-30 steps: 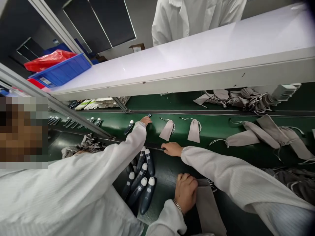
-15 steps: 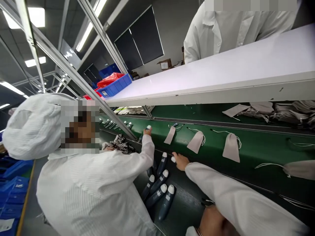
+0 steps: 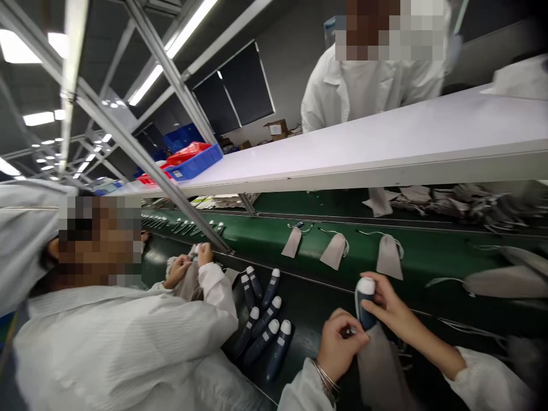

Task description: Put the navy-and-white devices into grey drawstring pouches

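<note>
My right hand (image 3: 387, 299) grips a dark blue handheld device with a white rounded cap (image 3: 366, 302), held upright by its upper part. The device's lower end is hidden at the mouth of a grey drawstring pouch (image 3: 379, 362). My left hand (image 3: 342, 342), with bracelets at the wrist, pinches the pouch's rim just left of the device. Several similar capped devices (image 3: 280, 348) lie in a loose group on the dark work surface, left of my hands.
Grey pouches (image 3: 389, 257) lie spaced along the green conveyor belt (image 3: 257, 237). A white shelf (image 3: 342, 148) runs above it, with a blue bin (image 3: 197, 162) at its left. A co-worker (image 3: 128, 337) handles a pouch at left; another person (image 3: 372, 91) stands behind the shelf.
My right hand has come back from the belt's edge with a device, now at the pouch's mouth. My left hand has risen into view with the pouch. The co-worker's hand has left the belt.
</note>
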`<state>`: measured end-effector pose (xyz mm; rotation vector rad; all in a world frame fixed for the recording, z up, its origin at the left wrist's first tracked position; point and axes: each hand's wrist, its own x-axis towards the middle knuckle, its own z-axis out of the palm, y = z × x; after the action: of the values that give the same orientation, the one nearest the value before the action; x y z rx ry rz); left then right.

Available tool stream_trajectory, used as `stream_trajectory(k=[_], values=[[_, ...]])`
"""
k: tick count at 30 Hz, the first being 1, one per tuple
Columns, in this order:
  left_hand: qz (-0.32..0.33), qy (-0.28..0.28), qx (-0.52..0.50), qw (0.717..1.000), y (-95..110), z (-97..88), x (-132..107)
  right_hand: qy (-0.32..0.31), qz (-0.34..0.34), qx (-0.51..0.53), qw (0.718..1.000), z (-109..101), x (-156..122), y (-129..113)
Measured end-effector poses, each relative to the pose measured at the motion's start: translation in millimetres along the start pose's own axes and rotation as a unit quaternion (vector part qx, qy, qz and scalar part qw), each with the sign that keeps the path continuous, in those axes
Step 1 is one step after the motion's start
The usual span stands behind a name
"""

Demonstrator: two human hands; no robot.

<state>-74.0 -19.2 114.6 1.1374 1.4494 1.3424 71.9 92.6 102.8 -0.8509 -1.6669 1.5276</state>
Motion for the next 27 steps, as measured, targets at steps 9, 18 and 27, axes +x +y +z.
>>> stream_trajectory(k=[9,18,27], values=[[-0.059,0.075,-0.034,0.995,5,-10.0,22,0.031,0.180,0.172,0.968,-26,-67,-28],[-0.021,-0.064,0.137,0.988,-51,22.8,4,0.359,-0.048,0.170,0.916,-111,-21,-72],[-0.010,-0.116,0.288,0.951,-101,16.6,-2,0.179,-0.048,-0.253,0.949,-89,70,-25]])
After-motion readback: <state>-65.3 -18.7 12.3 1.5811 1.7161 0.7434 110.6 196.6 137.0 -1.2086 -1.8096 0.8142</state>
